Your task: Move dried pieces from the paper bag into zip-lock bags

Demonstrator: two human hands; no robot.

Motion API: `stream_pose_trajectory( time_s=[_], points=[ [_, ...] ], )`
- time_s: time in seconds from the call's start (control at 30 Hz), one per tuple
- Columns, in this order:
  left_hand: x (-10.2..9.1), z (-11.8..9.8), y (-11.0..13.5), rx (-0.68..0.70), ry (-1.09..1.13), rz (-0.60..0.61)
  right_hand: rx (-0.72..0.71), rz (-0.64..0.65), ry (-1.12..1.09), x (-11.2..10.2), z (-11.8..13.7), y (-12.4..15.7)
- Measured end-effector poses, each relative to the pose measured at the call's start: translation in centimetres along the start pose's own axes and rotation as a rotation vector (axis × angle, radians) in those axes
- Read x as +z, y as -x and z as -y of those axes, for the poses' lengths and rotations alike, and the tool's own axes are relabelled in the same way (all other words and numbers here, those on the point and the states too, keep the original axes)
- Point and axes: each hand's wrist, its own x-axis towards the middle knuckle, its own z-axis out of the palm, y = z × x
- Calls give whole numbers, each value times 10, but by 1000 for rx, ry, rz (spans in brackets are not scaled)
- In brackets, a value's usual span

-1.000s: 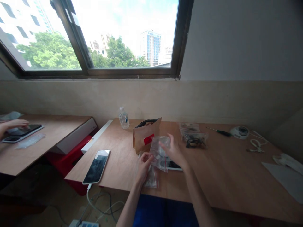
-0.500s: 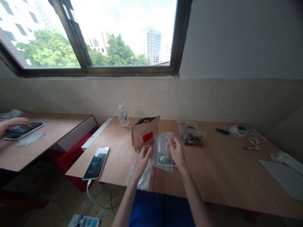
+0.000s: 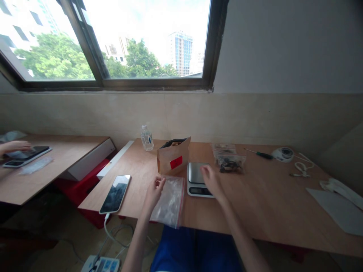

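Okay, left grip (image 3: 154, 193) loosely curled at the top corner of a clear zip bag (image 3: 170, 203) lying at the front edge of the desk (image 3: 255, 204); can't tell if it's clenched on it. Right grip (image 3: 211, 182) open, nothing held, at the right side of a digital kitchen scale (image 3: 196, 179), which sits just beside a kraft paper bag (image 3: 173, 160).
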Motion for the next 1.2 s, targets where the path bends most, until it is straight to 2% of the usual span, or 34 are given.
stream_pose_trajectory(
  time_s=[0.03,0.1,0.13,0.17,0.23,0.3,0.37,0.43,0.57,0.63,0.7,0.77,0.83,0.9,0.97,1.03,1.2],
  points=[
    [-5,8,1,10,-96,-33,-30,-74,122,-15,-15,-16],
    [-10,21,7,104,-272,-157,29,-165,414,-45,-45,-50],
    [-11,26,11,177,-345,-206,80,-127,568,-60,-58,-65],
    [-10,29,15,249,-408,-230,117,-126,617,-72,-69,-77],
    [-5,34,24,348,-500,-182,159,-100,674,-91,-86,-93],
    [4,36,32,352,-555,-85,193,-59,705,-103,-98,-98],
    [13,38,37,311,-600,-43,222,-23,737,-111,-106,-96],
    [23,40,39,268,-669,-69,245,-11,765,-117,-111,-91],
    [41,41,39,205,-836,-198,270,17,763,-133,-114,-79],
    [49,40,37,183,-888,-239,256,50,725,-141,-110,-71],
    [53,37,35,162,-903,-249,215,24,647,-148,-101,-62],
    [54,31,34,146,-898,-267,178,-73,531,-152,-85,-49],
    [55,25,34,186,-886,-281,177,-182,415,-152,-65,-35],
    [56,22,37,287,-862,-232,210,-243,343,-148,-44,-21],
    [62,25,41,366,-841,-135,245,-266,275,-142,-23,-9],
    [72,34,44,358,-860,-78,275,-257,194,-135,-4,2],
    [93,53,36,306,-874,-31,349,-264,-91,-114,31,30]
  ],
)
